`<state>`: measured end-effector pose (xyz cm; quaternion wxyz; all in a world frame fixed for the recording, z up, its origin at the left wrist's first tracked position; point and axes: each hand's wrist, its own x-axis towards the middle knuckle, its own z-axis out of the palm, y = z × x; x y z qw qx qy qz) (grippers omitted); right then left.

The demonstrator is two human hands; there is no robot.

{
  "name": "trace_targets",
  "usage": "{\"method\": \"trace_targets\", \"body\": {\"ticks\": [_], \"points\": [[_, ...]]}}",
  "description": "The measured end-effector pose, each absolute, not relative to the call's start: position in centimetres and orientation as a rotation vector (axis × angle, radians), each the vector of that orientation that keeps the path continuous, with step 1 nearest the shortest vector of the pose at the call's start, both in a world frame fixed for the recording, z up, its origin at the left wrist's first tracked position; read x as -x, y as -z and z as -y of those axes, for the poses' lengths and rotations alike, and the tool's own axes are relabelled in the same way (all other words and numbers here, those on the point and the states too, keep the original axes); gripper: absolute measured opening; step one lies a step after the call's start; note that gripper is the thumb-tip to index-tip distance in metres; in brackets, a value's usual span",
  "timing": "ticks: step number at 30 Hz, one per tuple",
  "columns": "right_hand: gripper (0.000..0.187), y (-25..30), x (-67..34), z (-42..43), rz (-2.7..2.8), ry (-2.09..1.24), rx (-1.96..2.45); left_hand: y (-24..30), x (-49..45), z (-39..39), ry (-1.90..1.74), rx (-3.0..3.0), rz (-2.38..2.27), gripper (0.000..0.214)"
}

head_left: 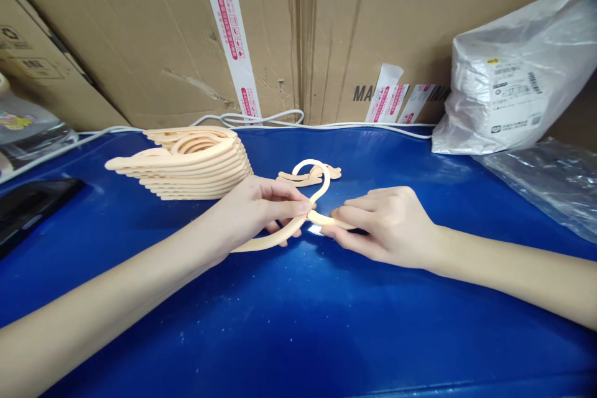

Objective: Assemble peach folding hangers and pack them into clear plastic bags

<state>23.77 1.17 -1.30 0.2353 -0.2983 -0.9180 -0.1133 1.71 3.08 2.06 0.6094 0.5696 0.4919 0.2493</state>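
A cream plastic clothes hanger (pixel 275 237) is held above the blue tabletop, its curved hook pointing up and away from me. My left hand (pixel 265 205) pinches it near the joint below the hook, thumb on top and some fingers hidden beneath. My right hand (pixel 387 224) grips its short right arm, fingers closed around it, so the arm's far end is covered. Behind the hook lie loose cream hanger pieces (pixel 298 179) on the table. Left of them, just beyond my left hand, rises a neat stack of matching cream hanger parts (pixel 200 165).
Tall cardboard boxes (pixel 163 43) with red-and-white tape wall off the back. A white cable (pixel 261 119) runs along their base. At the right sit a white plastic parcel (pixel 494 87) and a clear bag (pixel 550 180). A black object (pixel 37 208) lies at the left edge.
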Motion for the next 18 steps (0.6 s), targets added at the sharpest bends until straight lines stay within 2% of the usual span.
{"method": "trace_targets", "body": {"ticks": [6,12,18], "points": [[0.044,1.4,-23.8,-1.2,2.493,0.31,0.804,-2.1,-1.7,-2.9,-0.535,-1.471,-1.18,0.012],[0.043,1.1,-23.6,-1.1,2.408,0.281,0.925,-2.1,-1.7,-1.3,-0.534,-2.086,-1.236,0.037],[0.039,0.9,-23.7,-1.4,2.412,0.283,0.959,-2.0,-1.5,-0.5,-0.387,-2.595,-1.483,0.041]]}}
